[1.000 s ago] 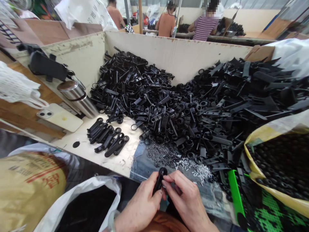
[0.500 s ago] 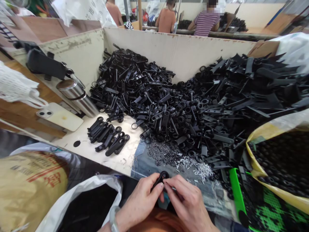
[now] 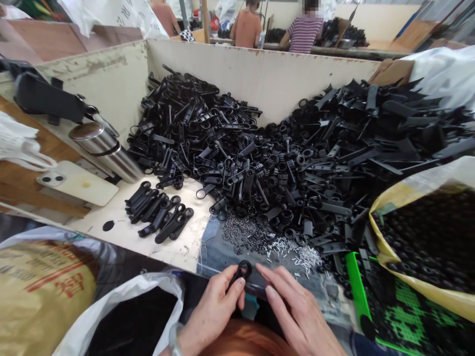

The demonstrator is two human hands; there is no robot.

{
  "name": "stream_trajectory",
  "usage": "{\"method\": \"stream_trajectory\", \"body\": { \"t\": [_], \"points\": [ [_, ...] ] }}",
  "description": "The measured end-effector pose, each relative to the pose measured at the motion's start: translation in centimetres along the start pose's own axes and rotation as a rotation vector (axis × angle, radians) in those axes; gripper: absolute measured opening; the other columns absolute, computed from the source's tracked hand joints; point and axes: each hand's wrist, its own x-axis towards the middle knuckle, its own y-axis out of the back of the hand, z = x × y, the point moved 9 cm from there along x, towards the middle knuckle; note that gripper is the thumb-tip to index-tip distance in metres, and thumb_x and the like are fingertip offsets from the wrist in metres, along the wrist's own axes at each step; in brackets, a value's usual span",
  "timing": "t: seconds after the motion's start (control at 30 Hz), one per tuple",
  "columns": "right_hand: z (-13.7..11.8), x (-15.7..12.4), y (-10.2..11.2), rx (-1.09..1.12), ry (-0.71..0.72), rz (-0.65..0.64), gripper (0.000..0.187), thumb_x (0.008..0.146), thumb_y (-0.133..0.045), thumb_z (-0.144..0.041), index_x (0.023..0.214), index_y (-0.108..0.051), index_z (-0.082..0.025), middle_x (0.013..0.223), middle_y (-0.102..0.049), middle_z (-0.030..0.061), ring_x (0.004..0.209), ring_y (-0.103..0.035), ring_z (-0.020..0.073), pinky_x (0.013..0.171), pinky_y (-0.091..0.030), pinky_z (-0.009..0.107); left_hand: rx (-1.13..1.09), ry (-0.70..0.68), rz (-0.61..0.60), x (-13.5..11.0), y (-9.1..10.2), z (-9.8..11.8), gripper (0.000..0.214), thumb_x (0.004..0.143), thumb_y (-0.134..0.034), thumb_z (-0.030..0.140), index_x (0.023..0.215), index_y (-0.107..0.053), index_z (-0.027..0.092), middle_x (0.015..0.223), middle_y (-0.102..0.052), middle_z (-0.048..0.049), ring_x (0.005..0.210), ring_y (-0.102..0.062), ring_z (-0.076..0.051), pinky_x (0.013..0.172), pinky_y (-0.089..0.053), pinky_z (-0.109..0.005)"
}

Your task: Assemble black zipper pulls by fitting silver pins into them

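Observation:
A black plastic part with a ring-shaped end (image 3: 245, 269) is pinched between the thumb and fingers of my left hand (image 3: 218, 299), just in front of the bench edge. My right hand (image 3: 293, 301) is beside it, fingers stretched out and apart from the part, with nothing visible in them. Beyond my hands lie small dark pieces (image 3: 241, 232) and a scatter of short silver pins (image 3: 306, 258) on a dark mat (image 3: 211, 257). Several similar black parts (image 3: 159, 212) lie in a row to the left.
A large heap of black plastic parts (image 3: 230, 143) fills the walled bench. At left stand a steel flask (image 3: 107, 151) and a phone (image 3: 77, 183). A green tray (image 3: 358, 291) and yellow sack (image 3: 386, 202) are at right; a white sack (image 3: 122, 306) hangs at front left. People sit behind.
My right hand has come off the black part, and its fingers have opened out to the right. My left hand still holds the part. The view has shifted slightly.

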Motion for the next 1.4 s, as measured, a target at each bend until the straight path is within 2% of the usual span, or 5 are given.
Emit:
{"method": "stream_trajectory", "body": {
  "t": [0.2, 0.5, 0.8, 1.07, 1.4],
  "points": [
    [-0.3, -1.0, -1.9, -0.272, 0.105, -0.053, 0.043, 0.105, -0.03, -0.015, 0.137, -0.059, -0.019, 0.084, -0.073, 0.0053, 0.069, -0.075, 0.0193, 0.058, -0.058, 0.025, -0.07, 0.004, 0.016, 0.0, 0.0, -0.4, 0.037, 0.097, -0.05, 0.054, 0.09, -0.063, 0.02, 0.061, -0.055, 0.0048, 0.052, -0.043, -0.011, 0.052, -0.033, -0.023],
    [-1.1, -0.3, -1.8, -0.312, 0.105, 0.049, 0.043, 0.11, -0.026, -0.024, 0.122, -0.068, -0.021, 0.077, -0.071, 0.0041, 0.063, -0.073, 0.018, 0.055, -0.053, 0.024, -0.009, -0.018, 0.02, 0.1, -0.1, -0.4, 0.035, 0.1, -0.046, 0.049, 0.088, -0.059, 0.019, 0.061, -0.053, 0.0046, 0.055, -0.044, -0.012, 0.053, -0.033, -0.024],
    [-1.9, 0.1, -1.1, -0.365, 0.124, 0.104, 0.048, 0.112, -0.024, -0.029, 0.113, -0.072, -0.021, 0.07, -0.07, 0.0034, 0.059, -0.069, 0.0169, 0.05, -0.048, 0.025, -0.071, 0.004, 0.083, 0.0, 0.3, -0.7, 0.04, 0.093, -0.055, 0.058, 0.093, -0.067, 0.02, 0.06, -0.058, 0.0029, 0.059, -0.05, -0.016, 0.058, -0.038, -0.026],
    [-1.7, -0.2, -1.6, -0.389, 0.103, 0.098, 0.052, 0.112, -0.019, -0.03, 0.116, -0.07, -0.021, 0.072, -0.07, 0.0032, 0.06, -0.071, 0.0164, 0.051, -0.047, 0.024, -0.029, 0.02, 0.122, 0.1, 0.4, -1.2, 0.038, 0.093, -0.055, 0.056, 0.097, -0.068, 0.02, 0.059, -0.058, 0.0026, 0.059, -0.051, -0.017, 0.06, -0.039, -0.027],
    [-1.6, -0.2, -1.7, -0.41, 0.11, 0.108, 0.049, 0.112, -0.021, -0.027, 0.118, -0.069, -0.02, 0.074, -0.071, 0.0036, 0.06, -0.071, 0.0162, 0.052, -0.047, 0.025, -0.076, 0.009, 0.099, 0.4, 0.2, -0.9, 0.039, 0.093, -0.056, 0.057, 0.087, -0.066, 0.02, 0.057, -0.057, 0.0036, 0.056, -0.051, -0.015, 0.058, -0.038, -0.026]
  ]
}}
